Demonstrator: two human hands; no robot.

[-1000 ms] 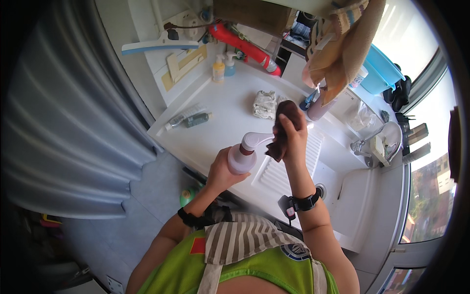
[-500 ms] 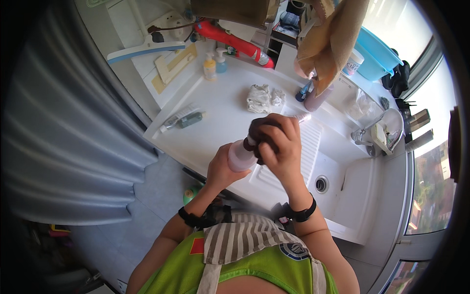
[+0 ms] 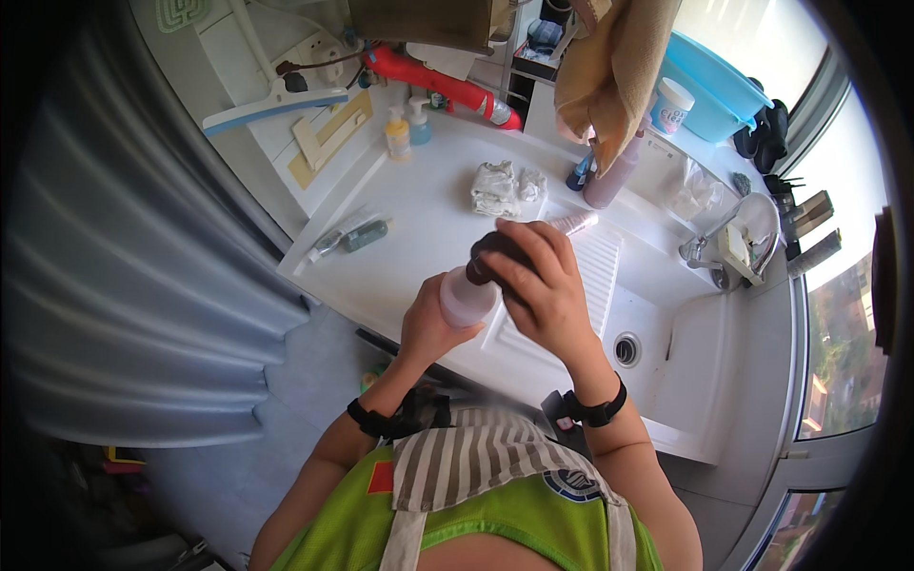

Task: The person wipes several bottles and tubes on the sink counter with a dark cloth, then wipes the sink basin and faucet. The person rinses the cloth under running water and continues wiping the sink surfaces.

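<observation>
My left hand (image 3: 425, 320) is wrapped round the body of a pale pink translucent bottle (image 3: 464, 305), held above the front edge of the white washing counter (image 3: 405, 271). My right hand (image 3: 550, 290) grips the dark brown top (image 3: 502, 255) of that bottle, its fingers curled over from the right. The exact shape of the top is covered by the fingers. Behind the hands lies a crumpled white cloth (image 3: 496, 188) with a smaller white piece (image 3: 532, 185) beside it. A pale tube (image 3: 574, 223) lies just beyond my right hand.
At right is the sink basin (image 3: 690, 366) with its drain (image 3: 626, 349) and ribbed washboard (image 3: 595, 271). Two pump bottles, one yellow (image 3: 397, 135), stand at the back. Clear packages (image 3: 365, 234) lie at left. A tan towel (image 3: 609, 81) hangs near a blue basin (image 3: 709, 84).
My right hand's fingers have straightened somewhat over the dark top, with the hand turned. The bottle stays in my left hand, and the whole view has shifted slightly.
</observation>
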